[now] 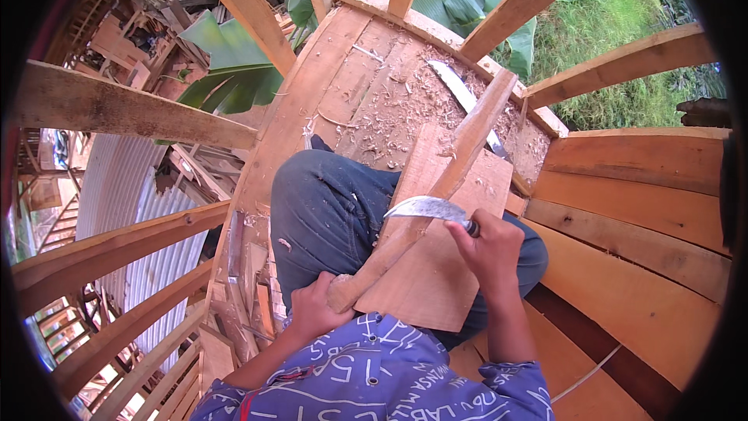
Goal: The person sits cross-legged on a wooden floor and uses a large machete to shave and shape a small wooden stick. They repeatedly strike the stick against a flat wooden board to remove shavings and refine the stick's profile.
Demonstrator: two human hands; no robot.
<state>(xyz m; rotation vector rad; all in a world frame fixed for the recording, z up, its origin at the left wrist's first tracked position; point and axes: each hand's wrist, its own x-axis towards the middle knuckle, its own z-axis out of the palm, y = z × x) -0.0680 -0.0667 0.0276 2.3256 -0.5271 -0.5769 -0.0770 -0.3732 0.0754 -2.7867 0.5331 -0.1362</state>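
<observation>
My right hand [492, 248] is closed round the dark handle of a curved knife [427, 207]. Its broad steel blade lies across the middle of a long, roughly shaped piece of wood [472, 140]. At the near end of that wood, my left hand [318, 308] is closed on it, beside my left thigh. The wood slants away from me to the far right, over a flat wooden board [428, 273] between my legs. Beyond my knees, a machete [460, 92] lies on the floor, partly hidden under the far end of the wood.
Wood shavings [382, 101] litter the plank floor [331, 78] ahead. Upright timber posts [538, 0] and a low sill ring the platform. A plank wall [623, 226] stands close on my right. Past the left edge are corrugated metal sheets [156, 242] and scrap wood; banana leaves [234, 62] hang outside.
</observation>
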